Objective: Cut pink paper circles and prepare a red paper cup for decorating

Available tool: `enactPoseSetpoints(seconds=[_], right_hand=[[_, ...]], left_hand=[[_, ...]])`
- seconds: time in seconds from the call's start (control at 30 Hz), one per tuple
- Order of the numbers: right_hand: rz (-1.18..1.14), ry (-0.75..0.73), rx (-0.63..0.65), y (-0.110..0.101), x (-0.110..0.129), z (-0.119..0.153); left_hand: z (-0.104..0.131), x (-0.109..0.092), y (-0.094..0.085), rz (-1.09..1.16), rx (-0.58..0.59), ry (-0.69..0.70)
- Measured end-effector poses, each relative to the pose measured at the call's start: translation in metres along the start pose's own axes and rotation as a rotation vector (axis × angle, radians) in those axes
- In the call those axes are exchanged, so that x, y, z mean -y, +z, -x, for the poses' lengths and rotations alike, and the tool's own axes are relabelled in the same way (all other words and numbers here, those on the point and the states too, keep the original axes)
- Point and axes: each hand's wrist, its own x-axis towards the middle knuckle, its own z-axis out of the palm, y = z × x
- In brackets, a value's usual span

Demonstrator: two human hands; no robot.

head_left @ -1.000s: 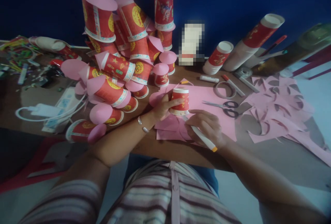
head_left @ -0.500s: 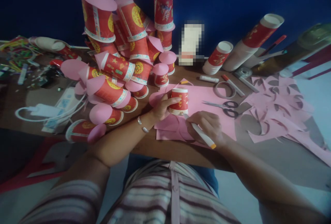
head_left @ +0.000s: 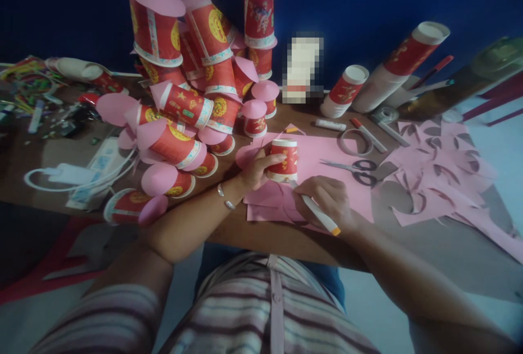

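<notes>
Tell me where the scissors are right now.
In the head view, the scissors lie right of the held cup, on the pink paper, just below the tape roll.

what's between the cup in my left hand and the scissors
Just pink paper, seen in the head view, between the cup and the scissors.

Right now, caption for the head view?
Left hand holds a red cup; right hand holds a white marker near its rim.
</notes>
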Motion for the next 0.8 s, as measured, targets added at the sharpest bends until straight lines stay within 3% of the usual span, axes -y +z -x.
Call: enactPoseSetpoints(seconds=[0.8], right_hand=[[0.022,0.026,-0.027,0.0029,-0.0028,0.0005]], left_hand=[[-0.0002,0.0028,-0.0027,-0.025,0.000,0.007]])
